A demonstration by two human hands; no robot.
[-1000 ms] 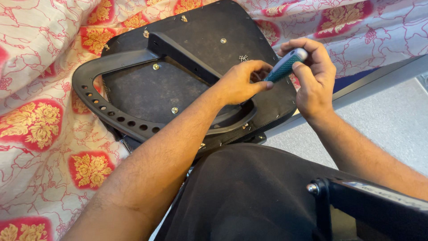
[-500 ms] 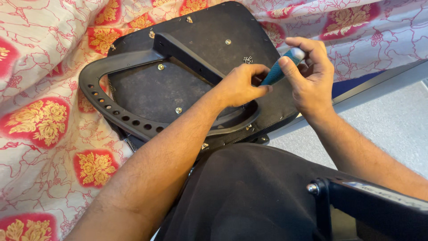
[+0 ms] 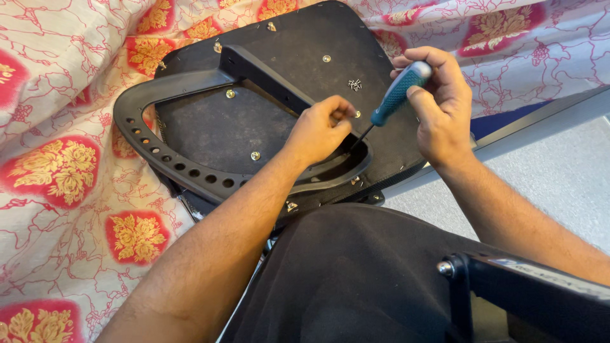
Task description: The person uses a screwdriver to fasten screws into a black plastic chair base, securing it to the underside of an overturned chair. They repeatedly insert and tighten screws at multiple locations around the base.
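Screwdriver (image 3: 399, 94) — ribbed teal grip, right hand (image 3: 441, 108)

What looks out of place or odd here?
The black chair seat lies upside down on a flowered bedsheet, an unusual workbench. The right hand holds a teal-handled screwdriver to it beside the left hand. Nothing looks broken.

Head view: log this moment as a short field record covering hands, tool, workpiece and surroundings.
left hand: fingers pinched at the screwdriver tip
right hand: wrapped around the screwdriver handle
screwdriver: teal handle, thin shaft angled down-left
chair seat: black, upside down, several metal screws showing
armrest frame: black loop with a row of holes
bedsheet: white with red-and-gold flowers, under the seat
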